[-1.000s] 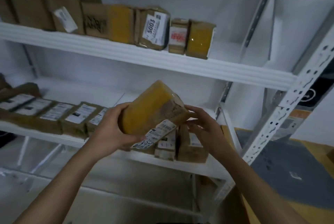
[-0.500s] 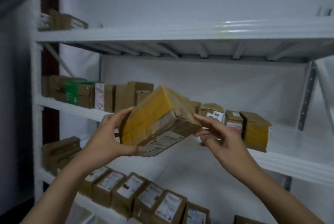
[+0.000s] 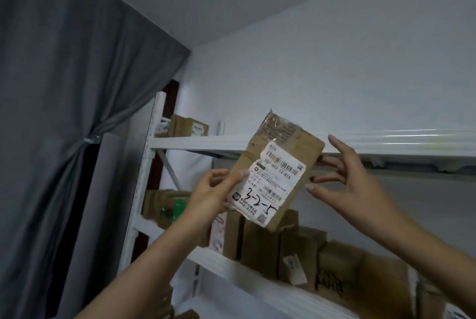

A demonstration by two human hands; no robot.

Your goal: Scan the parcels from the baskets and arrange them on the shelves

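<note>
Holding the brown parcel (image 3: 296, 146) tilted, label (image 3: 270, 182) toward me, before the top shelf (image 3: 386, 140) edge, my left hand (image 3: 208, 197) pinching its lower left side, my right hand (image 3: 345, 184) spread, straight-fingered, at its right edge, more boxes (image 3: 260, 241) on the shelf below (image 3: 231, 264), grey curtain (image 3: 64, 112) at left

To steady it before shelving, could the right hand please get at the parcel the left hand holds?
Probably yes: the right hand is open beside the parcel, fingertips at its right edge with nothing between; the left hand grips only its lower left edge.
</note>
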